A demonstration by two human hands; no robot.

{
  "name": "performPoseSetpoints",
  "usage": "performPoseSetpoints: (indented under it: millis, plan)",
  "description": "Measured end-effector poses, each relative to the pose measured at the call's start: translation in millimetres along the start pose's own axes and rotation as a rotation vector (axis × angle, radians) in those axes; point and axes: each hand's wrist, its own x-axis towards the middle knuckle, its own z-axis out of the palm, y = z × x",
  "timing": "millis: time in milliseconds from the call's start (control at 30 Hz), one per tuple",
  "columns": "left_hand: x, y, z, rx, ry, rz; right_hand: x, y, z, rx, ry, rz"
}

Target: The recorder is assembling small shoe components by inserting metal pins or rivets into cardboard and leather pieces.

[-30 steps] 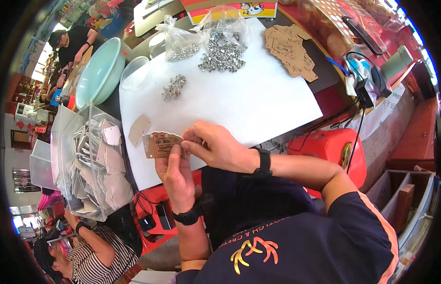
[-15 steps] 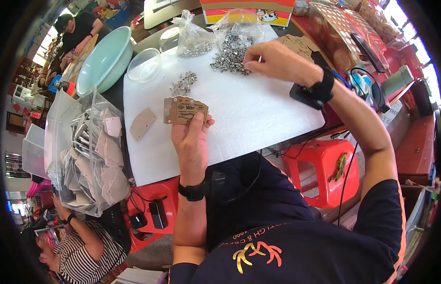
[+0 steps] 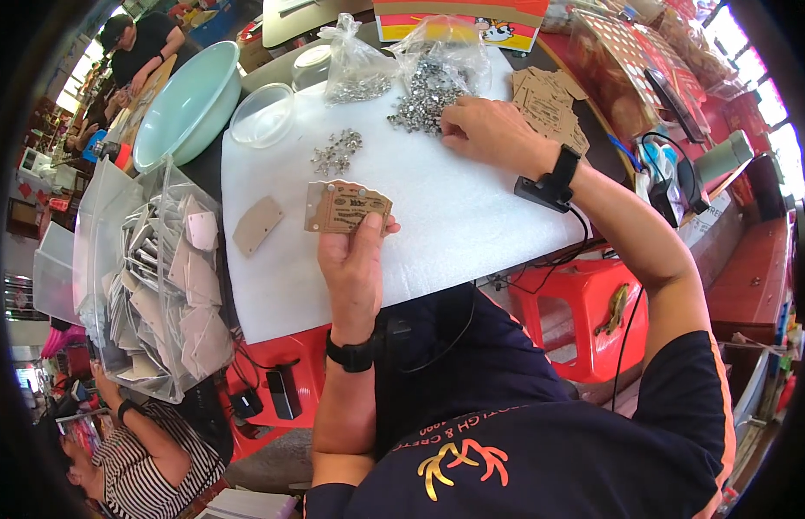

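Between the thumb and fingers of my left hand (image 3: 355,268) is a brown printed cardboard piece (image 3: 338,208) with small holes along its edge. My right hand (image 3: 485,130) has its fingers curled down at the near edge of a heap of small silvery metal fasteners (image 3: 420,105); whether a fastener is in them I cannot make out. A smaller cluster of metal fasteners (image 3: 338,151) lies on the white foam sheet (image 3: 454,225), beyond the held piece. Left of my left hand, a plain cardboard piece (image 3: 257,225) lies flat on the sheet.
Clear plastic bags (image 3: 352,56) of fasteners stand at the back. A clear round lid (image 3: 262,115), a pale green basin (image 3: 188,108) and a clear bin (image 3: 171,285) of cardboard pieces are on the left. Printed cardboard pieces (image 3: 549,108) pile up at the right. Two other people are at left.
My right hand has come down and slightly nearer at the heap's edge, uncovering more of the right-hand cardboard pile. The held piece has shifted slightly right.
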Motion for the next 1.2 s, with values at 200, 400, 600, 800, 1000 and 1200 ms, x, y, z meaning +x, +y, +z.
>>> performPoseSetpoints:
  millis: [200, 400, 600, 800, 1000, 1200]
  plan:
    - [1.4, -2.3, -0.7, 0.028, -0.011, 0.014, -9.1, 0.4, 5.9, 0.019, 0.050, -0.104]
    - [0.0, 2.1, 2.6, 0.025, -0.005, 0.017, -13.7, 5.8, -4.0, 0.284, 0.092, -0.255]
    - [0.9, 1.6, 0.5, 0.019, -0.013, 0.002, -15.6, 18.6, -9.2, 0.247, 0.139, -0.125]
    - [-0.1, 0.2, -1.0, -0.003, -0.018, 0.003, -13.5, 3.0, -0.2, 0.161, 0.098, -0.152]
    - [-0.8, -0.1, 0.9, -0.004, 0.000, 0.002, -6.5, -5.5, -0.3, -0.056, 0.003, -0.174]
    - [-0.9, -0.7, -2.3, 0.004, 0.017, 0.014, -19.4, -24.3, -1.9, 0.032, -0.058, -0.171]
